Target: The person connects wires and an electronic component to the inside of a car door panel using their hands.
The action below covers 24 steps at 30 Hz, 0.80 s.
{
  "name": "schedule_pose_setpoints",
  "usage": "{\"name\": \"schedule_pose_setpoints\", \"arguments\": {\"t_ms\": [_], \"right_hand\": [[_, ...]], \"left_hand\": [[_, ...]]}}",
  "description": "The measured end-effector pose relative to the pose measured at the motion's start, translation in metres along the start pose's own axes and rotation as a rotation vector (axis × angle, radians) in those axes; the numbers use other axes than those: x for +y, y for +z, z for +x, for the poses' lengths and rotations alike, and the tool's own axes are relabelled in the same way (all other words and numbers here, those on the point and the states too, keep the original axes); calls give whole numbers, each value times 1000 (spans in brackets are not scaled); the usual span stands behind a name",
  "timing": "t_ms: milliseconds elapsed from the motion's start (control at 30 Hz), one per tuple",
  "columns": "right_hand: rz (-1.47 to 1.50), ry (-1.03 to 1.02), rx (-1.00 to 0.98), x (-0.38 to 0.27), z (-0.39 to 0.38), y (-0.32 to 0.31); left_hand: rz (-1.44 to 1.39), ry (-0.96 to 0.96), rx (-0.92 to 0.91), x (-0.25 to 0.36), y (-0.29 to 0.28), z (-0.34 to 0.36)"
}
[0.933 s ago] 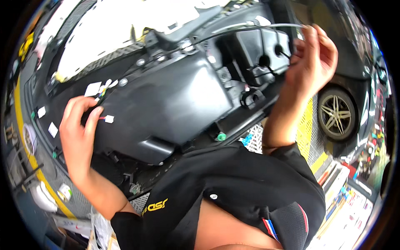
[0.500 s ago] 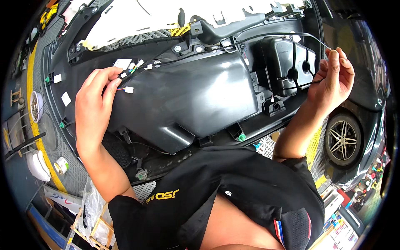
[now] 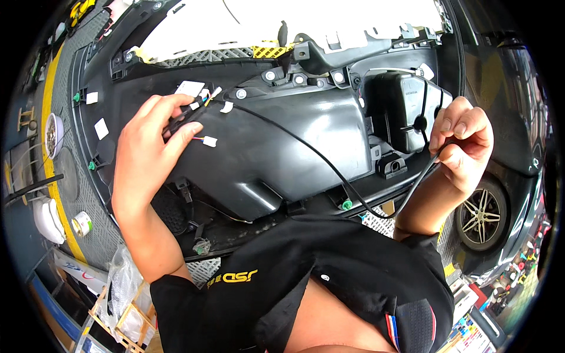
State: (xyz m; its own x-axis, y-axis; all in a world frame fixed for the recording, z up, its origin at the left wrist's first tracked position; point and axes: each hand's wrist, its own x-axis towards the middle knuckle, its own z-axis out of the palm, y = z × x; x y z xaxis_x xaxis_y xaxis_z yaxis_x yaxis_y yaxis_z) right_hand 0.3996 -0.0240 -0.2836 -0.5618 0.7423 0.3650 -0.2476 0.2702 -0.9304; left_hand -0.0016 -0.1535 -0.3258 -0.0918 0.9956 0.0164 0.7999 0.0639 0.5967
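A large black car trim panel [image 3: 282,144] lies in front of me with its inner side up. My left hand [image 3: 147,156] is over its left part, thumb and fingers closed on a black wiring harness [image 3: 189,112] near a bundle of small connectors. From the harness a white plug [image 3: 209,142] hangs on short coloured wires. A black cable [image 3: 306,147] runs from the bundle across the panel, sags past its near edge and curves up to the right. My right hand [image 3: 465,141] pinches that cable, beside the black speaker-like box [image 3: 406,109].
White padding [image 3: 282,26] covers the panel's far part. A car wheel [image 3: 479,217] and dark bodywork stand at the right. On the floor at the left are a bowl of small parts [image 3: 54,136], a white tin [image 3: 82,223] and a yellow line [image 3: 53,194].
My right hand has come lower and turned inward, its fingers now bent over. The cable, earlier stretched along the panel's far side, now hangs in a loop toward me.
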Motion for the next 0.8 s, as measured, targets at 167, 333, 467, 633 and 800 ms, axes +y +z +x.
{"name": "schedule_pose_setpoints", "arguments": {"t_ms": [167, 333, 467, 633, 800], "right_hand": [[-190, -24, 26, -18, 21, -4], [-522, -121, 374, -34, 46, 13], [-588, -171, 204, -30, 64, 55], [-832, -268, -183, -11, 89, 95], [-799, -303, -109, 7, 88, 83]], "left_hand": [[-22, 5, -15, -4, 0, -3], [274, 125, -3, 5, -10, -1], [-12, 229, 145, 23, -6, 3], [-582, 361, -125, 46, 29, 0], [-813, 456, -186, 47, 22, -1]]}}
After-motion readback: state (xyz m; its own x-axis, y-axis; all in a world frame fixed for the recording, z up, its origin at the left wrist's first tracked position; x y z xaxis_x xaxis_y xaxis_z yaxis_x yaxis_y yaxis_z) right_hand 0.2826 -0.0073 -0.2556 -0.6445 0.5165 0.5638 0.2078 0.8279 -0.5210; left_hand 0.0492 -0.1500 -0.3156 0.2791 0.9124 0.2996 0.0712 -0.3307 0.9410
